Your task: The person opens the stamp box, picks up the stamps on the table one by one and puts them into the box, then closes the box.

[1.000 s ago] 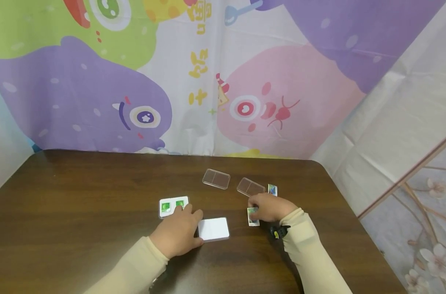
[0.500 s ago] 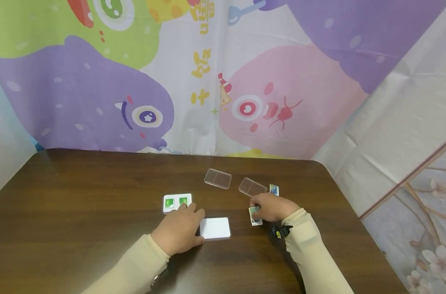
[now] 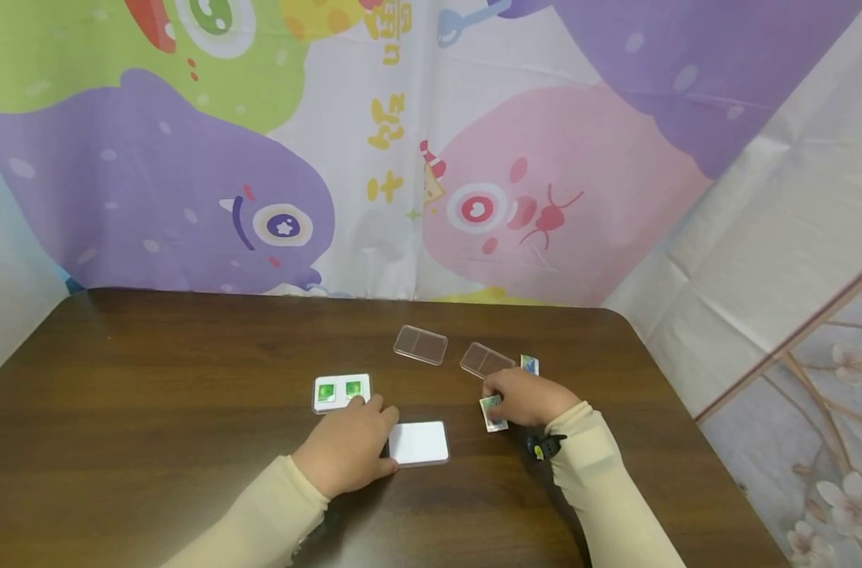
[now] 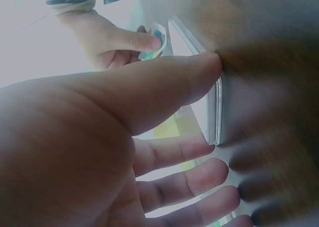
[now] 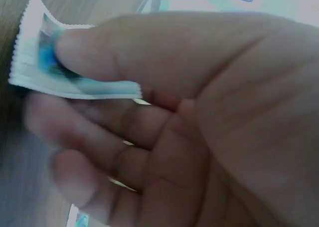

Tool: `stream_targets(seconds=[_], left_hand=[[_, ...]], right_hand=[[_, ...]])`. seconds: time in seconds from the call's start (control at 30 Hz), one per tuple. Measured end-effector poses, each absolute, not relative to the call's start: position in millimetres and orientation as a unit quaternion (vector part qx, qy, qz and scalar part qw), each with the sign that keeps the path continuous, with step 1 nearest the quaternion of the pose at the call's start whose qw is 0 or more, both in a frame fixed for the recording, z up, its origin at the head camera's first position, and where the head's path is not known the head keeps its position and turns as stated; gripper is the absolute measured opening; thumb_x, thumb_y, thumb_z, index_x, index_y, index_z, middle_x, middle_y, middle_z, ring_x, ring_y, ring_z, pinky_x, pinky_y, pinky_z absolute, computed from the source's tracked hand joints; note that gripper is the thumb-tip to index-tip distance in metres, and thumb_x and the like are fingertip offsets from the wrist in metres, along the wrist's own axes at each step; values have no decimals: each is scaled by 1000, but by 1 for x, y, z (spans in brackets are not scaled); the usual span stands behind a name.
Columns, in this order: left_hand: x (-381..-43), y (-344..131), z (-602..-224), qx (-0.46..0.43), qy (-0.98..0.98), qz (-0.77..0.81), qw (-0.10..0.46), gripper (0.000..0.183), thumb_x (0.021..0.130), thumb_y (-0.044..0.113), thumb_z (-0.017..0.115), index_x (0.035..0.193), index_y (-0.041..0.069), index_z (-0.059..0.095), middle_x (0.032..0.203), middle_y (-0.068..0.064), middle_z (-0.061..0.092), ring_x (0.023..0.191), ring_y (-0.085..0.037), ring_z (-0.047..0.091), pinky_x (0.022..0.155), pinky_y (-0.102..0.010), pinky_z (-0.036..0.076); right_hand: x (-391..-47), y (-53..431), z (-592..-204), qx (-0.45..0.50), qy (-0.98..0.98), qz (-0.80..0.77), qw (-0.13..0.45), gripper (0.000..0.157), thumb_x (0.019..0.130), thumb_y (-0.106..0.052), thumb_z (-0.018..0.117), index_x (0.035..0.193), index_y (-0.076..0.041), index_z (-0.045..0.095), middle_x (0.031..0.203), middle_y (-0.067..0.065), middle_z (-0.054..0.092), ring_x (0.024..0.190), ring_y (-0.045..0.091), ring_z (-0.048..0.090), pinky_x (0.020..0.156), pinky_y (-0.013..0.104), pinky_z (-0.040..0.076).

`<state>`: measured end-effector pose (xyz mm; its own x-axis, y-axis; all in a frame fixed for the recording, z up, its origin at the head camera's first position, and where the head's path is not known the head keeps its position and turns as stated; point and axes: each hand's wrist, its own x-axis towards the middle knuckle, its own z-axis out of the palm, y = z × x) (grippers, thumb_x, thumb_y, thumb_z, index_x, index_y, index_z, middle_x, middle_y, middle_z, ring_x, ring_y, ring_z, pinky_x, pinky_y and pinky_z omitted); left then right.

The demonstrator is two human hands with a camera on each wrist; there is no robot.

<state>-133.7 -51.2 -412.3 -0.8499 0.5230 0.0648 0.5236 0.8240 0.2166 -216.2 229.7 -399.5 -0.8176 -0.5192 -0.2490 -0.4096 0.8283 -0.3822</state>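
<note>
My right hand (image 3: 526, 398) pinches a postage stamp (image 3: 498, 425) by its edge. In the right wrist view the thumb lies across the blue-green picture of the stamp (image 5: 29, 62), whose white border is perforated and slightly bent. My left hand (image 3: 348, 450) grips the left end of a flat clear plastic case with a white insert (image 3: 420, 442); its thumb and index finger hold opposite edges. Just beyond the left fingers lies a similar white-backed case (image 3: 341, 387) with two green stamps in it, partly hidden by the fingertips.
Two clear plastic covers (image 3: 420, 345), each with a dividing line, lie farther back on the brown table (image 3: 154, 410); the right one is partly behind the right hand. Another blue stamp (image 3: 530, 364) lies beyond that hand. A cartoon-printed cloth (image 3: 374, 260) hangs behind the table.
The right hand keeps its pinch while the stamp tilts slightly. The case with the green stamps shifted a little away from me, then stayed. The left hand stays on the white-lined case.
</note>
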Motion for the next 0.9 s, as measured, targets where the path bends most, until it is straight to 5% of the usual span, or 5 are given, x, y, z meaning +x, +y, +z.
stream_targets(seconds=[0.47,0.9], left_hand=[[-134,-52,-414,-276,-955,-105,0,54,78,37,90,109,0,67,93,-9,60,81,-26,57,68,-43,53],[-132,-51,-413,-276,-956,-93,6,54,78,37,90,109,0,66,92,-9,60,79,-24,55,66,-39,51]], right_hand=[[-218,206,-400,-283,941,-186,7,16,92,-13,78,83,-18,66,79,-10,64,66,5,51,61,26,46],[-205,179,-408,-363,850,-324,201,5,92,-12,78,92,-13,73,79,-11,64,68,4,53,61,22,45]])
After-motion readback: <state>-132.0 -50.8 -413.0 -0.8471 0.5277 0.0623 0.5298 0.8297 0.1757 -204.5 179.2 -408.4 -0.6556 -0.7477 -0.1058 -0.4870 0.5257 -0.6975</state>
